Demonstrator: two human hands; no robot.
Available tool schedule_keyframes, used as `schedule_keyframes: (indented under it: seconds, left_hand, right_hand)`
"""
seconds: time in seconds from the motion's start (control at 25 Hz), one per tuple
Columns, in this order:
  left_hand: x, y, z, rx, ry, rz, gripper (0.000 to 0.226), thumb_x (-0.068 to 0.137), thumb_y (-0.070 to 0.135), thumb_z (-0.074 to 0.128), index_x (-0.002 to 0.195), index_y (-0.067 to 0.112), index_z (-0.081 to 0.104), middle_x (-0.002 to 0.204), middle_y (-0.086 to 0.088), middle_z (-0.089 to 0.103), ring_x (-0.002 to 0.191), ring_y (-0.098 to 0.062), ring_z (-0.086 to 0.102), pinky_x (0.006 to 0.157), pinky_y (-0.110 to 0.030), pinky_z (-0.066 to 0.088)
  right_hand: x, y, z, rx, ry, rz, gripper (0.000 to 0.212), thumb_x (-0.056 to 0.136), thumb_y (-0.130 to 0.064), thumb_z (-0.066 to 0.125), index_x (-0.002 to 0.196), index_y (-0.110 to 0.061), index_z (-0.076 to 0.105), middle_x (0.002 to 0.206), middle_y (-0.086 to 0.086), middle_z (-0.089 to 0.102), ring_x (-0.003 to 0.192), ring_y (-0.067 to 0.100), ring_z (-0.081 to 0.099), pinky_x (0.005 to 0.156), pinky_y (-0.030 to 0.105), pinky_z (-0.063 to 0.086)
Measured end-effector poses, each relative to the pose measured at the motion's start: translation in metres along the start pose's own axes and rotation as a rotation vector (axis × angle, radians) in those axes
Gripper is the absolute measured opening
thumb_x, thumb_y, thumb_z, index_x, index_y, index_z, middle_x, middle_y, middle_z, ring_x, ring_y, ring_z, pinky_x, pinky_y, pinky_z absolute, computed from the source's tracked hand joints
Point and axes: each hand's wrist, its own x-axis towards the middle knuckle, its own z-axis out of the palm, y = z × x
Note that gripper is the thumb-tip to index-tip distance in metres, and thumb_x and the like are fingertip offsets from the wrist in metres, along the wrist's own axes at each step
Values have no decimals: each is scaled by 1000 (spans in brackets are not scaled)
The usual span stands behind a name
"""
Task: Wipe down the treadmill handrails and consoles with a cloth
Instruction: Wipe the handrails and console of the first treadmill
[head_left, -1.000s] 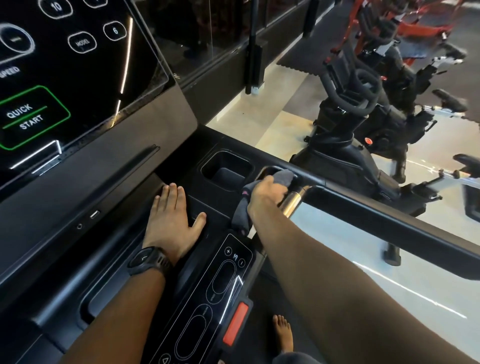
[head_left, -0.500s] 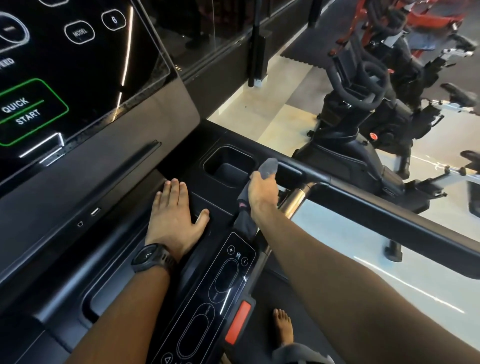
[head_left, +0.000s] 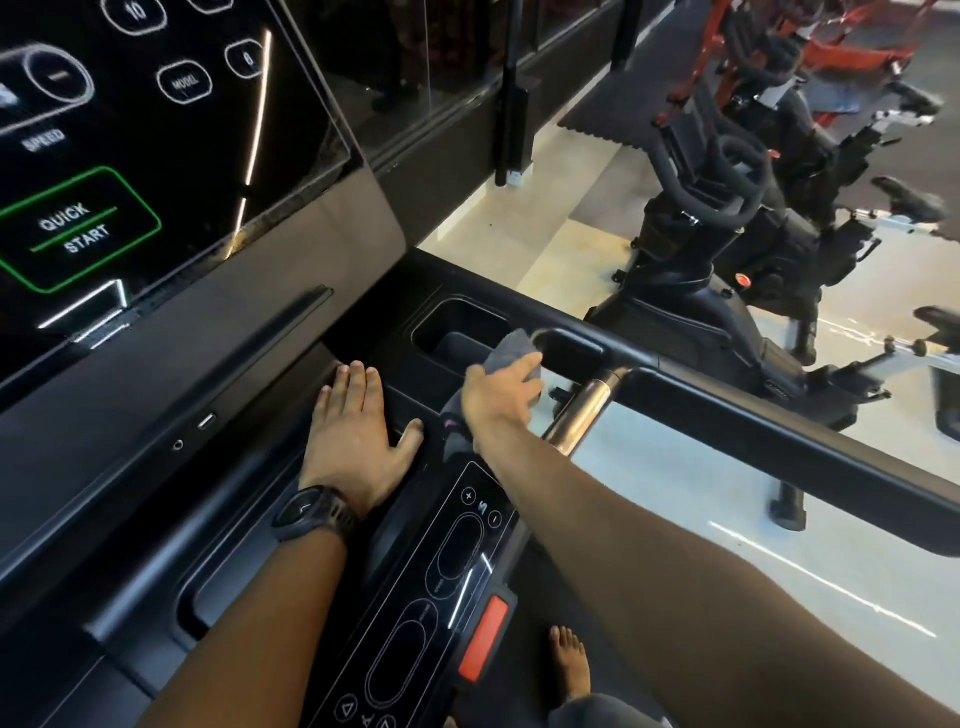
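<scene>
Console screen (head_left: 156, 130) is reading as glossy black glass, throwing back light streaks. Housing (head_left: 234, 374) under it is looking like matt dark grey plastic. Lower keypad (head_left: 452, 566) is glaring, glossy. Cloth (head_left: 511, 351) is showing as soft grey fabric, slightly fuzzy. Handrail (head_left: 779, 447) is looking matt black, plastic or rubber, cannot tell which. Crossbar (head_left: 587, 410) is shining as polished metal. Floor (head_left: 857, 587) tiles are gleaming, smooth and pale.

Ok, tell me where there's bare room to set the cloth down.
Bare: the cup holder between screen console and handrail; the long tray left of the watch. Crowded: the ledge where the left hand lies flat and the right hand grips the cloth.
</scene>
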Motion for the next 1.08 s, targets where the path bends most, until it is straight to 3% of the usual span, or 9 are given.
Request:
schedule_keyframes:
  seconds: [0.2, 0.32, 0.44, 0.6, 0.88, 1.08]
  left_hand:
    - [0, -1, 2, 1, 6, -2, 87, 94, 61, 33, 156, 6, 7, 165, -12, 4, 153, -23, -1, 123, -39, 0]
    - [1, -1, 3, 10, 15, -4, 87, 93, 62, 30, 156, 6, 8, 165, -13, 5, 153, -23, 0, 123, -39, 1]
    - [1, 0, 3, 15, 3, -8, 87, 93, 62, 29, 156, 6, 9, 165, -12, 6, 153, -23, 0, 124, -39, 1]
    - [2, 0, 3, 13, 2, -12, 93, 86, 65, 21, 156, 5, 10, 165, -13, 7, 153, -23, 1, 123, -39, 1]
    - [1, 0, 4, -3, 29, -7, 86, 94, 59, 37, 156, 6, 10, 165, -12, 6, 153, -22, 1, 124, -39, 1]
    - [2, -1, 4, -34, 29, -10, 86, 94, 58, 40, 157, 7, 11, 165, -10, 6, 153, -21, 0, 124, -38, 0]
  right_hand:
    - [2, 0, -3, 207, 29, 65, 83, 93, -36, 53, 160, -26, 4, 153, 10, 35, 119, 38, 55, 95, 51, 55]
    - [-4, 7, 1, 299, -47, 133, 79, 92, -35, 57, 157, -28, 13, 147, 8, 43, 118, 36, 56, 97, 50, 53]
    - [3, 5, -2, 356, -10, 164, 74, 95, -35, 58, 156, -27, 16, 145, 6, 41, 123, 33, 51, 98, 43, 48]
    - [0, 15, -1, 245, -128, 171, 85, 95, -36, 62, 159, -27, 6, 151, 10, 36, 132, 34, 44, 111, 49, 41]
    - [12, 8, 6, 200, 4, 34, 79, 99, -36, 52, 160, -26, 4, 153, 12, 32, 127, 41, 48, 103, 54, 47]
    - [57, -29, -24, 408, 208, 237, 55, 102, -26, 52, 148, -7, 29, 145, 15, 44, 126, 34, 52, 102, 44, 45]
